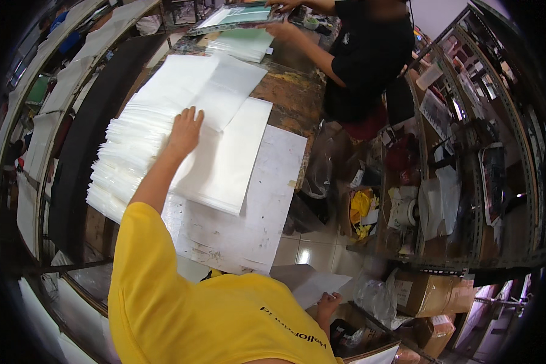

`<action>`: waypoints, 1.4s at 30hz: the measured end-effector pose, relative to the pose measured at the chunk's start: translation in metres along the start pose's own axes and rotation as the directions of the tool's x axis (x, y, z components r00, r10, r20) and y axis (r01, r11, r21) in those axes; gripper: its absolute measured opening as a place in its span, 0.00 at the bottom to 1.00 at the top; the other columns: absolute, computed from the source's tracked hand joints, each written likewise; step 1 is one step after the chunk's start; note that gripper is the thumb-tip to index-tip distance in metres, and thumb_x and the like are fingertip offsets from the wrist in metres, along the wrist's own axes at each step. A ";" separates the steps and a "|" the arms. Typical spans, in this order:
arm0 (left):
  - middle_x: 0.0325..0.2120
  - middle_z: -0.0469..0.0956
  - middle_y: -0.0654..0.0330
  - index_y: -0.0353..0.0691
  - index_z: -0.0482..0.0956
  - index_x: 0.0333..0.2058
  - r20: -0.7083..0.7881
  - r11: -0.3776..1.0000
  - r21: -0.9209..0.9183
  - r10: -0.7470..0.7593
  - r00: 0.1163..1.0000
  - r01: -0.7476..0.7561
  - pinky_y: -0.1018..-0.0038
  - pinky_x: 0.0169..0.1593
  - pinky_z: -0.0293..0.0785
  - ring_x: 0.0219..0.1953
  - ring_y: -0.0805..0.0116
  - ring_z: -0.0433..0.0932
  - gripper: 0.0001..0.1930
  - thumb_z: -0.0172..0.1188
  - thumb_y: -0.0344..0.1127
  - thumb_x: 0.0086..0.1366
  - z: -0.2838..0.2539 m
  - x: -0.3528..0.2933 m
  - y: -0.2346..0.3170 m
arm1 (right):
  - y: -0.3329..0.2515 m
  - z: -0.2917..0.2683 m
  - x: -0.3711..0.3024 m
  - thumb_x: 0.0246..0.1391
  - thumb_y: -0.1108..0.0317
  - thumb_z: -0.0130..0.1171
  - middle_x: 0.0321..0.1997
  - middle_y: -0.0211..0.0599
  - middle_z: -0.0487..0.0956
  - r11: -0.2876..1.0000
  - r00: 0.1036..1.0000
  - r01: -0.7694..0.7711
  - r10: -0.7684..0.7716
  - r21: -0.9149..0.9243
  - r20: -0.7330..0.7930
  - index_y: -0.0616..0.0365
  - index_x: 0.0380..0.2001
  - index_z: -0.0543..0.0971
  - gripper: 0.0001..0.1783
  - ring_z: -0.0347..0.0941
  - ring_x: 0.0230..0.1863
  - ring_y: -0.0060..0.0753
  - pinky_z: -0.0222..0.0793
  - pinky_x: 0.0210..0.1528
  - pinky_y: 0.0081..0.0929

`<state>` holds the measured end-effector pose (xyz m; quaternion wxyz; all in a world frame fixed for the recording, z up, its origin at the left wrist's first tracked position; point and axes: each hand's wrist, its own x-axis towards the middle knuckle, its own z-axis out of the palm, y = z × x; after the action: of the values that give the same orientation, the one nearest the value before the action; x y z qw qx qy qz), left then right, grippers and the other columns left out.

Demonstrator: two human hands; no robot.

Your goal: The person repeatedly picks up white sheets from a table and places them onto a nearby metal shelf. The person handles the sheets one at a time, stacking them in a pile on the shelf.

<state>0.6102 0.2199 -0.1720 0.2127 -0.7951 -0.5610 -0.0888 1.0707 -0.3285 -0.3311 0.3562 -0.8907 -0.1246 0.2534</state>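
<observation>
My left hand [187, 129] rests with fingers stretched on a wide stack of thin white sheets [136, 142], whose left edges fan out in layers. Beneath its fingertips lies the corner area of a translucent sheet [227, 91] that sits askew on the pile. To the right of the hand a smooth white sheet [224, 164] lies flat, above a larger marked white board [273, 182] on the table. Down at the lower right, beside my body, my right hand [327, 304] grips the edge of a loose white sheet [312, 284], tilted and away from the table.
Across the worn table [297, 91] a co-worker in a black shirt [373, 60] handles a framed screen [233, 17] above pale green sheets [239, 43]. Metal shelving [467, 121] stands right; racks with white sheets [60, 85] stand left. Cardboard boxes [434, 294] sit lower right.
</observation>
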 end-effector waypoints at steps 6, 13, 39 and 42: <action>0.41 0.78 0.53 0.41 0.78 0.39 -0.042 0.991 -0.026 0.132 0.990 -0.134 0.56 0.55 0.68 0.50 0.53 0.74 0.09 0.53 0.30 0.60 0.067 0.030 -0.045 | 0.045 -0.008 0.007 0.55 0.72 0.60 0.37 0.47 0.78 0.970 0.975 0.211 -0.218 -0.116 -0.048 0.68 0.41 0.71 0.14 0.75 0.39 0.40 0.70 0.46 0.37; 0.34 0.76 0.44 0.29 0.79 0.36 -0.097 0.934 -0.211 0.275 0.957 -0.290 0.56 0.43 0.73 0.40 0.45 0.75 0.10 0.49 0.28 0.64 0.061 0.064 -0.027 | 0.007 -0.046 0.017 0.52 0.62 0.60 0.33 0.53 0.79 0.956 0.990 0.001 -0.041 -0.294 -0.131 0.63 0.33 0.78 0.14 0.77 0.37 0.54 0.72 0.40 0.43; 0.28 0.70 0.46 0.27 0.75 0.51 -0.116 0.221 -0.756 0.881 0.458 -0.617 0.59 0.32 0.67 0.28 0.50 0.71 0.17 0.50 0.21 0.63 -0.195 -0.125 0.420 | 0.278 -0.364 -0.099 0.52 0.66 0.61 0.30 0.29 0.75 0.662 0.003 0.197 0.737 0.723 -0.675 0.54 0.42 0.72 0.15 0.69 0.22 0.21 0.61 0.18 0.18; 0.30 0.70 0.45 0.27 0.75 0.50 -0.052 0.220 -0.786 0.908 0.416 -0.578 0.59 0.33 0.68 0.30 0.48 0.73 0.16 0.52 0.23 0.64 -0.205 -0.147 0.433 | 0.288 -0.357 -0.099 0.51 0.71 0.60 0.30 0.33 0.76 0.607 -0.064 0.143 0.794 0.782 -0.605 0.58 0.41 0.70 0.14 0.75 0.23 0.24 0.67 0.18 0.19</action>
<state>0.9802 -0.1169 -0.1483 -0.2205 -0.9746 -0.0397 -0.0030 1.1923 -0.7784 -0.2758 0.5333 -0.6070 0.5007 -0.3105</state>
